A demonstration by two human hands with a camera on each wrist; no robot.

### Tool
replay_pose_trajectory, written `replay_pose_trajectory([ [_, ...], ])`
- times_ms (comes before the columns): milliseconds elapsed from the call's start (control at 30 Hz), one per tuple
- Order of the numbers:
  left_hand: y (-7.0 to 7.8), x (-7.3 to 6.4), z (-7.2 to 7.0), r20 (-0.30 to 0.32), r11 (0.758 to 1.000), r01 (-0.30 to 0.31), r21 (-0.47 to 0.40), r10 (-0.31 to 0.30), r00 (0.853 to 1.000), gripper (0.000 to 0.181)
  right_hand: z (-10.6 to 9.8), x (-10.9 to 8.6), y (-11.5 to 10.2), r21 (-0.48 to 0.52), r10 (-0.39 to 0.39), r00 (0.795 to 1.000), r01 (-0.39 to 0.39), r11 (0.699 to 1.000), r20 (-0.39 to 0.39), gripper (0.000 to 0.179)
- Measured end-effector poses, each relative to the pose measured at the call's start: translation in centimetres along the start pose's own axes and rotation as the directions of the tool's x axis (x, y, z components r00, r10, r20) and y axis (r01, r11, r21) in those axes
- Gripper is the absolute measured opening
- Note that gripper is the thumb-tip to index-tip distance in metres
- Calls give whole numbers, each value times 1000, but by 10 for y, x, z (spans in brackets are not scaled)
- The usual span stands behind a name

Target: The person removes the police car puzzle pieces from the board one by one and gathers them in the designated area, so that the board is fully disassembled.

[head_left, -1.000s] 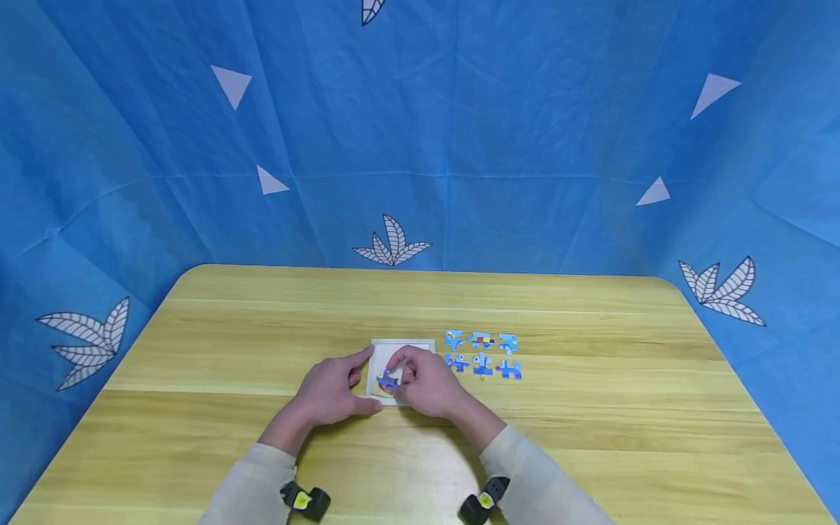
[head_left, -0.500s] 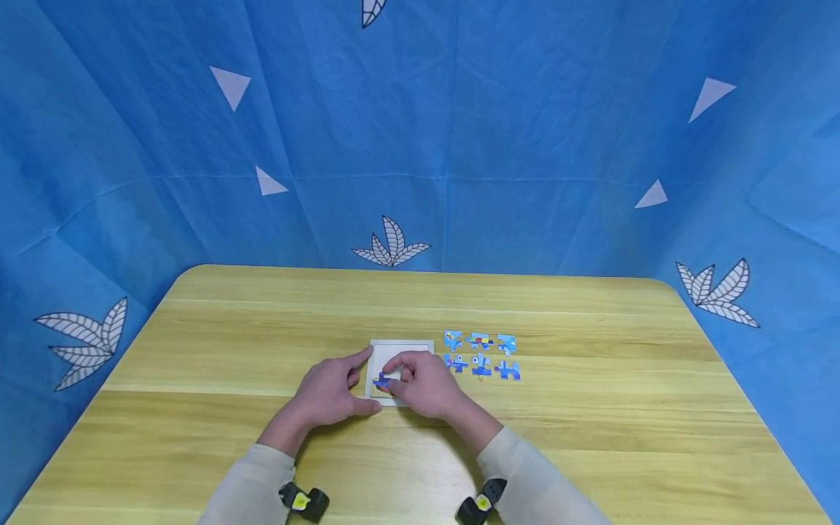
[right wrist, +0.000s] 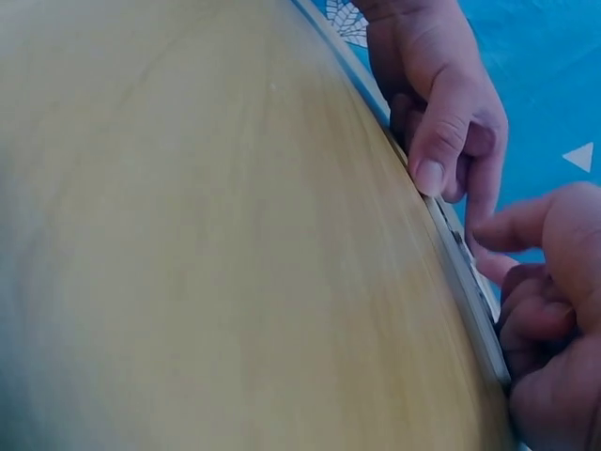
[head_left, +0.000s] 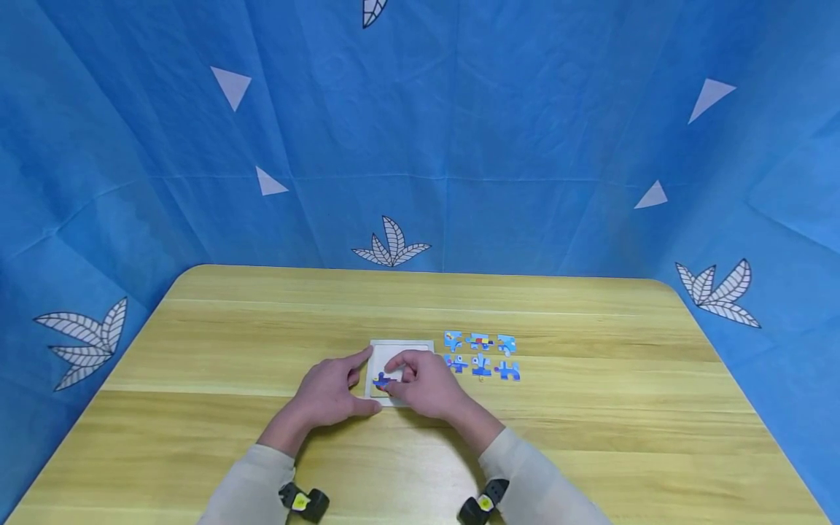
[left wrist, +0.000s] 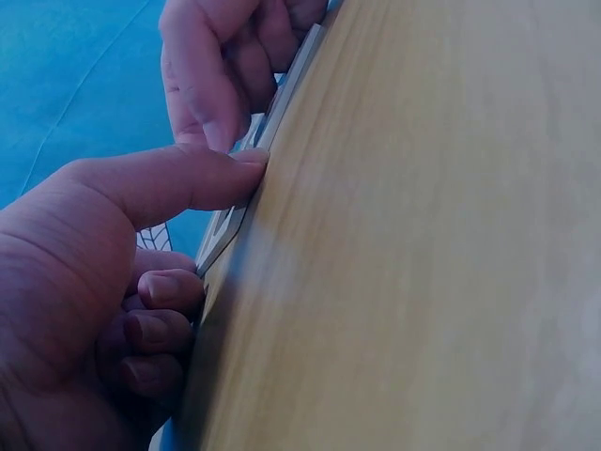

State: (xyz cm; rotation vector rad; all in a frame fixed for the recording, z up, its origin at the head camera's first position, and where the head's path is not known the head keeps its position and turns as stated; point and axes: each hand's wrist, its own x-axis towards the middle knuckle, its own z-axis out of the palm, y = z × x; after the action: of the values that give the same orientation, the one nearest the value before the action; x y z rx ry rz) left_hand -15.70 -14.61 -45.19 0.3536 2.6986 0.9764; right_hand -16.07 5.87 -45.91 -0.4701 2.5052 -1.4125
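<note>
A small square puzzle tray point(head_left: 402, 342), white inside with a pale rim, lies on the table. My left hand point(head_left: 332, 390) holds it at its left side, index finger at the far corner and thumb on the near edge. In the left wrist view that thumb point(left wrist: 211, 178) lies over the rim, other fingers curled. A purple-blue puzzle piece point(head_left: 381, 380) with a yellow spot sits in the tray's near left part. My right hand point(head_left: 429, 384) has curled fingers over the tray, thumb and index fingertip around this piece; they partly hide it.
Several loose blue puzzle pieces point(head_left: 481, 365) lie in two rows just right of the tray. The wooden table point(head_left: 590, 408) reaches back to a blue cloth point(head_left: 525, 146) with leaf and triangle prints. A small black camera is strapped on each wrist.
The puzzle piece has turned a little and settled lower in the tray's near left part, with the right thumb and index finger following it. The left hand stays on the tray.
</note>
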Motion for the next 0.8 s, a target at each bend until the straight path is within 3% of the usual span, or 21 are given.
replay_pose_trajectory([
  [233, 0, -1, -1, 4, 1000, -5, 0, 5, 1000, 96, -3, -1, -1, 3, -10, 998, 9, 1000, 63, 32],
  [800, 0, -1, -1, -1, 1000, -3, 5, 3, 1000, 95, -4, -2, -2, -23, -25, 998, 27, 999, 58, 19],
])
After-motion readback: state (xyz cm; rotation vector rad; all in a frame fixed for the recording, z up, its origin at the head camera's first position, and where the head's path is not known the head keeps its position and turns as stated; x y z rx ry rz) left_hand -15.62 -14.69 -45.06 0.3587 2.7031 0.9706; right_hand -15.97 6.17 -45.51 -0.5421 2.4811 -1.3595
